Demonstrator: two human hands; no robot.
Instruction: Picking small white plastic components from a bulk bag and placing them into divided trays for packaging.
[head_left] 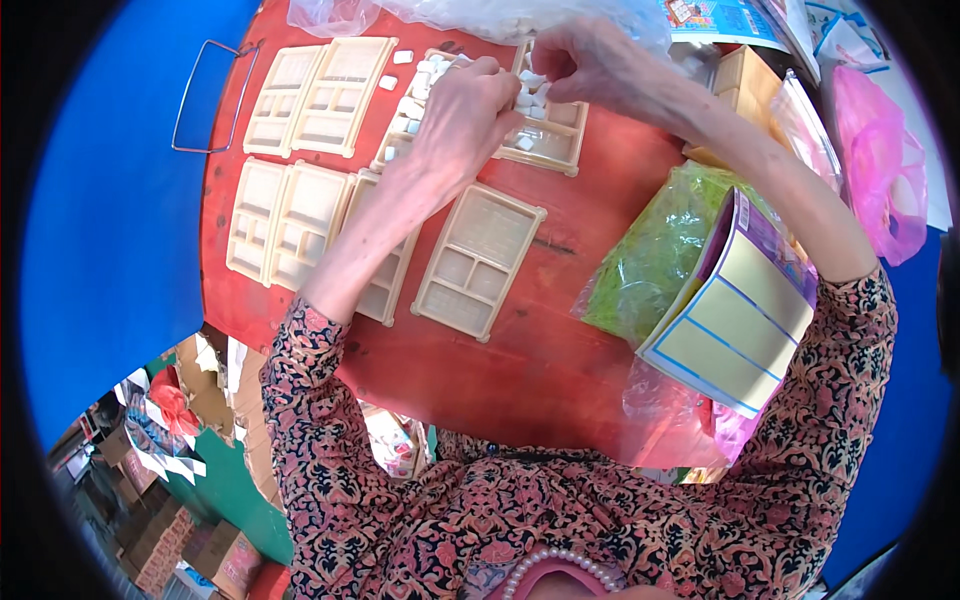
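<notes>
My left hand (468, 112) is over a cream plastic compartment tray (392, 152) at the far middle, its fingers curled down and mostly hidden behind its back. Small white blocks (412, 107) lie heaped in that tray, beside the hand. My right hand (588, 68) reaches over the neighbouring tray (560, 148), with thumb and fingers bent together in a pinch at more white pieces (532, 98). What exactly lies between the fingertips of either hand cannot be made out. Two loose white blocks (403, 57) rest on the red table left of the heap.
Several more cream compartment trays (482, 262) stand on the red table (520, 390). At right are a green plastic bag (640, 255), a propped box (735, 315), a wooden box (745, 85) and a pink bag (885, 165). Clear plastic (470, 15) lies along the far edge.
</notes>
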